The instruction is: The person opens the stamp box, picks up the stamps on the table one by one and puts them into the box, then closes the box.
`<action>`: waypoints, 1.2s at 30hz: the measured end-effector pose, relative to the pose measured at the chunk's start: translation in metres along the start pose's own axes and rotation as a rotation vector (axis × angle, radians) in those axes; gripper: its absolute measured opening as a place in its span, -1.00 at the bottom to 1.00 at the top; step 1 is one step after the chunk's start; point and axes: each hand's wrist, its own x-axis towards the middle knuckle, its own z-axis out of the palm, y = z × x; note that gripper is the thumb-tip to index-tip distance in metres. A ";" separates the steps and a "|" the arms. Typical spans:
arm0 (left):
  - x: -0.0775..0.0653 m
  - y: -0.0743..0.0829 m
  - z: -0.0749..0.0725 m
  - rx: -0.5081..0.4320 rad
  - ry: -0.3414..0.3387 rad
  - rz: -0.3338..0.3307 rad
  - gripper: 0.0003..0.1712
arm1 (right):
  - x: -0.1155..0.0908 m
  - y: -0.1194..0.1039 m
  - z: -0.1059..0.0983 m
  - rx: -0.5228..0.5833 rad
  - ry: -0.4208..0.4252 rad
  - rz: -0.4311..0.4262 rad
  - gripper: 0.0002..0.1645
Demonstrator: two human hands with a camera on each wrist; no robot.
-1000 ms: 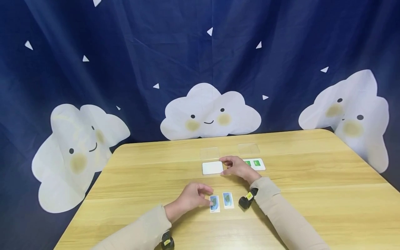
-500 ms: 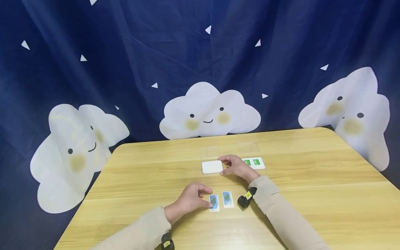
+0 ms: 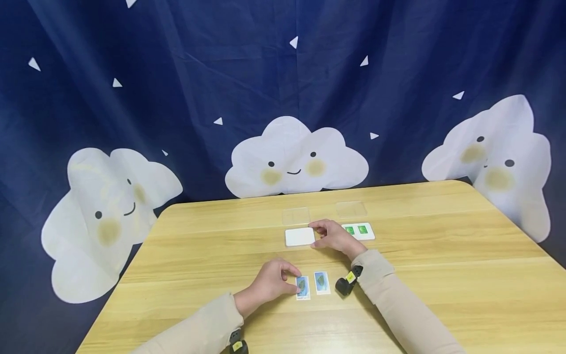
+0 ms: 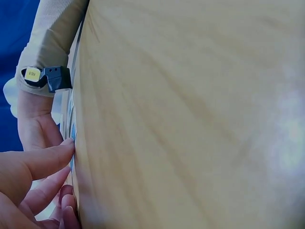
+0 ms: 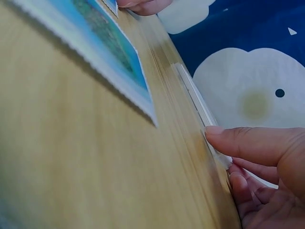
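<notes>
My left hand (image 3: 271, 280) rests at the table's near middle. Its thumb and forefinger pinch the left edge of a blue stamp (image 3: 303, 286) with a green shape printed on it. A matching stamp (image 3: 322, 282) lies just to the right; the right wrist view shows its toothed edge (image 5: 109, 78) up close. Farther back, my right hand (image 3: 333, 238) grips the right end of a flat clear case (image 3: 299, 237) with a plain white insert. In the right wrist view, the thumb (image 5: 243, 143) presses on the case's near side while the fingers reach behind it.
Right of the white case, a second case (image 3: 369, 231) holding green stamps is partly covered by my right hand. Behind them lie two transparent lids, one on the left (image 3: 296, 216) and one on the right (image 3: 351, 210). A blue curtain (image 3: 194, 88) hangs beyond the wooden table (image 3: 442, 236).
Both hands keep almost the same place and hold. The head view has shifted slightly; the stamps and cases stay put on the table.
</notes>
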 end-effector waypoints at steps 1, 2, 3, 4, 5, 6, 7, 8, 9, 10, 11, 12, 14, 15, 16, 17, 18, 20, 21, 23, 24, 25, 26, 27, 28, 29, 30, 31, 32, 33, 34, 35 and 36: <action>0.000 0.000 0.000 0.001 -0.001 -0.003 -0.72 | 0.000 0.000 0.000 -0.006 -0.003 -0.005 -0.29; 0.001 0.000 0.000 0.004 -0.001 -0.006 -0.72 | 0.000 0.000 0.000 -0.006 0.000 -0.002 -0.29; 0.001 0.001 0.000 0.005 -0.002 -0.009 -0.72 | 0.000 0.000 0.000 -0.008 0.001 -0.003 -0.29; 0.001 0.001 0.000 0.004 -0.003 -0.011 -0.72 | 0.000 0.001 0.000 -0.011 -0.002 -0.007 -0.29; 0.001 0.001 0.000 0.004 -0.004 -0.013 -0.72 | 0.000 0.001 0.000 -0.013 0.000 -0.006 -0.29; 0.001 0.002 0.001 0.003 -0.005 -0.014 -0.72 | 0.000 0.001 0.000 -0.014 0.000 -0.006 -0.30; 0.001 0.002 0.001 0.001 -0.007 -0.013 -0.72 | 0.000 0.001 0.000 -0.010 -0.001 -0.009 -0.29; 0.001 0.002 0.000 -0.001 -0.009 -0.013 -0.72 | 0.000 0.001 -0.001 -0.004 0.001 -0.008 -0.29; 0.001 0.003 0.000 -0.006 -0.011 -0.013 -0.71 | 0.000 0.001 -0.001 -0.001 0.000 -0.011 -0.29; 0.001 0.003 0.000 -0.012 -0.013 -0.012 -0.70 | 0.000 0.002 -0.001 0.005 0.001 -0.011 -0.29; 0.001 0.004 0.000 -0.021 -0.015 -0.010 -0.70 | 0.000 0.002 -0.001 0.009 0.002 -0.013 -0.29; 0.002 0.004 0.000 -0.029 -0.017 -0.009 -0.69 | 0.000 0.002 -0.001 0.014 0.003 -0.016 -0.29; 0.002 0.004 0.000 -0.047 -0.021 -0.008 -0.68 | 0.000 0.002 -0.002 0.020 0.007 -0.020 -0.29; 0.002 0.005 -0.001 -0.060 -0.022 -0.008 -0.67 | 0.000 0.001 -0.002 0.020 0.008 -0.022 -0.29; 0.003 0.005 -0.001 -0.070 -0.024 -0.007 -0.67 | 0.000 0.001 -0.002 0.019 0.009 -0.024 -0.29; 0.003 0.004 -0.001 -0.080 -0.025 -0.007 -0.67 | 0.000 0.001 -0.001 0.018 0.010 -0.023 -0.29; 0.004 0.004 -0.001 -0.086 -0.026 -0.006 -0.67 | 0.000 0.001 -0.001 0.014 0.011 -0.022 -0.29; 0.005 0.003 -0.002 -0.099 -0.027 -0.001 -0.67 | -0.001 0.001 -0.001 0.007 0.010 -0.017 -0.29; 0.006 0.003 -0.002 -0.105 -0.028 0.004 -0.68 | -0.001 0.000 -0.001 0.003 0.011 -0.014 -0.29; 0.008 0.001 -0.002 -0.111 -0.027 0.015 -0.70 | -0.001 0.000 -0.001 -0.004 0.012 -0.009 -0.29; 0.008 0.001 -0.003 -0.116 -0.028 0.019 -0.72 | -0.001 -0.001 -0.001 -0.005 0.013 -0.009 -0.29; 0.009 0.000 -0.003 -0.120 -0.029 0.022 -0.74 | -0.001 -0.001 -0.001 -0.004 0.014 -0.009 -0.30; 0.009 0.000 -0.004 -0.126 -0.029 0.028 -0.76 | -0.001 -0.001 -0.001 -0.003 0.014 -0.010 -0.30; 0.010 -0.001 -0.005 -0.130 -0.030 0.032 -0.78 | -0.001 -0.001 -0.001 -0.005 0.014 -0.012 -0.30; 0.011 -0.001 -0.006 -0.135 -0.032 0.032 -0.80 | -0.001 -0.001 -0.001 -0.005 0.014 -0.013 -0.30; 0.011 -0.002 -0.007 -0.138 -0.033 0.033 -0.82 | -0.001 0.000 -0.001 -0.006 0.014 -0.015 -0.30; 0.012 -0.003 -0.008 -0.142 -0.034 0.036 -0.85 | 0.000 0.000 -0.001 -0.007 0.014 -0.014 -0.29; 0.013 -0.003 -0.009 -0.145 -0.033 0.037 -0.87 | 0.000 0.000 -0.001 -0.007 0.014 -0.013 -0.29; 0.014 -0.004 -0.009 -0.152 -0.033 0.037 -0.89 | -0.001 0.000 -0.001 -0.008 0.012 -0.012 -0.29; 0.015 -0.005 -0.010 -0.155 -0.033 0.036 -0.90 | 0.000 0.001 -0.001 -0.010 0.012 -0.011 -0.29; 0.016 -0.005 -0.011 -0.162 -0.032 0.034 -0.91 | 0.000 0.001 -0.001 -0.011 0.010 -0.009 -0.29; 0.018 -0.006 -0.012 -0.166 -0.031 0.032 -0.92 | 0.000 0.001 -0.001 -0.013 0.010 -0.009 -0.29; 0.019 -0.007 -0.012 -0.170 -0.028 0.028 -0.92 | 0.000 0.001 -0.001 -0.014 0.011 -0.005 -0.29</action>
